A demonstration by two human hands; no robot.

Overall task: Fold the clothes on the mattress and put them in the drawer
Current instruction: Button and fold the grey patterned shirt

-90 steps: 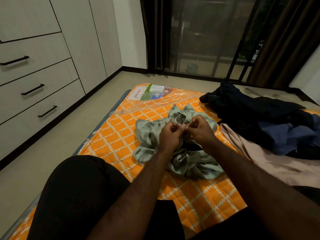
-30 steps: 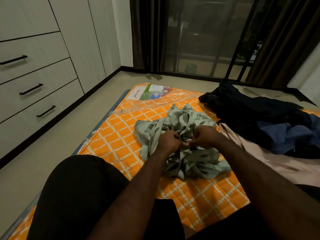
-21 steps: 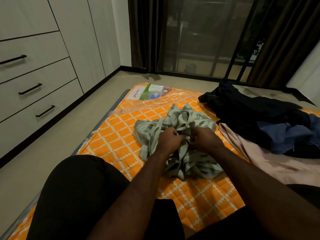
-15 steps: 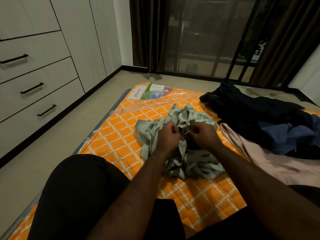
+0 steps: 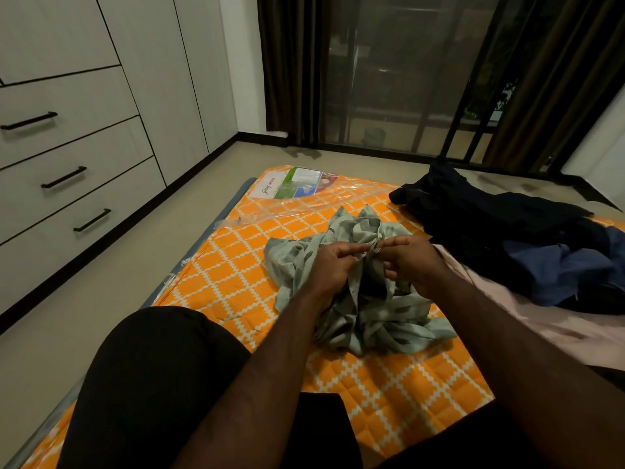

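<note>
Pale green patterned cloth shirt: crumpled heap, centre of frame, on the orange lattice-quilted mattress. Left hand and right hand: fingers pinching the shirt's raised edge between them, seemingly at a button. Judgement: settle the front edge with light tension, then spread the shirt flat before any fold. White drawers with black bar handles: upper left, shut. Dark clothes heap: right, unfolded.
</note>
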